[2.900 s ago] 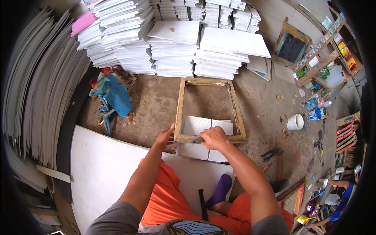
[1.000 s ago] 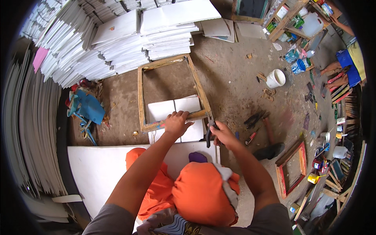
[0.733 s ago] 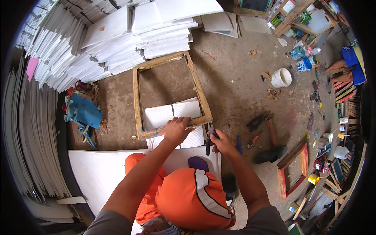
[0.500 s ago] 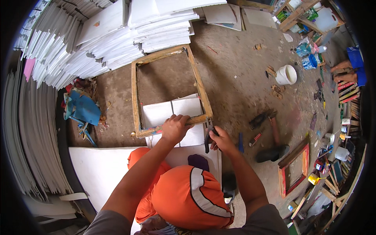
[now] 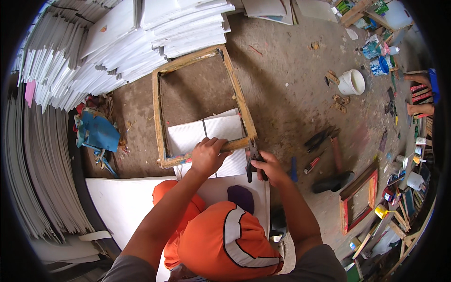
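Observation:
My left hand is closed around the near rail of a worn wooden frame. The frame is tilted up over a bound bundle of white sheets, which shows through its opening. In my right hand is a pair of pliers with dark handles. Its jaws point up and meet the frame's near right corner; whether they grip anything there is too small to tell. The handles stand somewhat apart, my fingers round one side of them.
Stacks of white boards rise at the far left. On the floor to the right lie a hammer, a second pair of pliers, a red-edged frame and a white bucket. A blue dustpan is at left. Another person's legs show at far right.
The pliers have turned more upright at the frame's corner, and their handles have spread wider. My left hand keeps its hold on the frame. The whole view has shifted slightly.

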`<state>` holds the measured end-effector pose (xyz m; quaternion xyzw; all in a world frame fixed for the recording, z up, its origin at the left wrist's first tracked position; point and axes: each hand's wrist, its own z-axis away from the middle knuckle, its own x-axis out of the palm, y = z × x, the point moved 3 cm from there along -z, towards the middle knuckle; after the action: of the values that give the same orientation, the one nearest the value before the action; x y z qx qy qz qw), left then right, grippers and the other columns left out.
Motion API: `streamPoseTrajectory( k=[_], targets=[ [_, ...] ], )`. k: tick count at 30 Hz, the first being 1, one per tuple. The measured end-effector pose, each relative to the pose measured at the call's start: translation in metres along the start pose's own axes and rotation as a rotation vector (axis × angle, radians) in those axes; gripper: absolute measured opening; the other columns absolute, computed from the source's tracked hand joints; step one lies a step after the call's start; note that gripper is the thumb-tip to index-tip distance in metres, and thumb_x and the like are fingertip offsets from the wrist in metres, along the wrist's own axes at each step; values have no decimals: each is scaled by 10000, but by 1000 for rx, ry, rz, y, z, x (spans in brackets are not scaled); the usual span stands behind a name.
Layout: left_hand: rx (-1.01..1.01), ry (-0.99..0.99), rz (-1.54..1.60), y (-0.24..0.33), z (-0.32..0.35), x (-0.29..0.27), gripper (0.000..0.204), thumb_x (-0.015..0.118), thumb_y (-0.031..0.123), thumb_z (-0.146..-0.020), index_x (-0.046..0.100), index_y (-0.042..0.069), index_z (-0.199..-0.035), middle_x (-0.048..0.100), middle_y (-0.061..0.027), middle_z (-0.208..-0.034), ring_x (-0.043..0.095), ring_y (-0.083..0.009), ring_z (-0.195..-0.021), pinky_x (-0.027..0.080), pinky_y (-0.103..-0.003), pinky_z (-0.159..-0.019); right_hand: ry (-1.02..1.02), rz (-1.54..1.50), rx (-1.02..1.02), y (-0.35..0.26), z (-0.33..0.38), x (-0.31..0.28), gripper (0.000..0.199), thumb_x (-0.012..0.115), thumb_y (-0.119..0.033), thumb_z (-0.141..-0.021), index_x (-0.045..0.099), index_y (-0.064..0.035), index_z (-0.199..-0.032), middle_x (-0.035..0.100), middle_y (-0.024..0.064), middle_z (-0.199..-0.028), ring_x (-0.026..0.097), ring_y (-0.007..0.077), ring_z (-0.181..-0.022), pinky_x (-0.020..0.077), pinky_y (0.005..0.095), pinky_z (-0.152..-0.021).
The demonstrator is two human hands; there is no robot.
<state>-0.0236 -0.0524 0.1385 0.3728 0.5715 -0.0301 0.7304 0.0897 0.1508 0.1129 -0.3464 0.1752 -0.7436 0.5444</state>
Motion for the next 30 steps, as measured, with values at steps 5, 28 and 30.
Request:
streamPoseTrajectory(
  k=[5, 28, 30],
  targets=[
    [-12, 131, 208, 35, 13, -27, 312, 817, 308, -848, 732, 45, -993, 665, -95, -776, 626, -235, -711, 505, -365, -662, 155, 365, -78, -37, 38, 23, 320, 634, -176, -974, 639, -36, -1262, 644, 66, -774, 636, 205, -643, 486, 311, -578],
    [-627, -428, 1452, 84, 25, 57, 398, 740, 232, -960, 680, -67, -1215, 713, -77, -1027, 647, -115, -864, 541, -281, -781, 490, 257, -303, 6, 52, 0, 236, 598, -170, -1015, 624, 41, -1117, 695, 165, -972, 668, 228, -896, 513, 361, -797],
    [-645, -440, 1438, 78, 26, 61, 388, 733, 228, -966, 681, -69, -1211, 714, -75, -1024, 647, -117, -862, 541, -279, -777, 513, 343, -303, 5, 52, -1, 243, 602, -180, -1013, 624, 42, -1111, 692, 171, -961, 667, 251, -887, 509, 369, -796]
  ],
)
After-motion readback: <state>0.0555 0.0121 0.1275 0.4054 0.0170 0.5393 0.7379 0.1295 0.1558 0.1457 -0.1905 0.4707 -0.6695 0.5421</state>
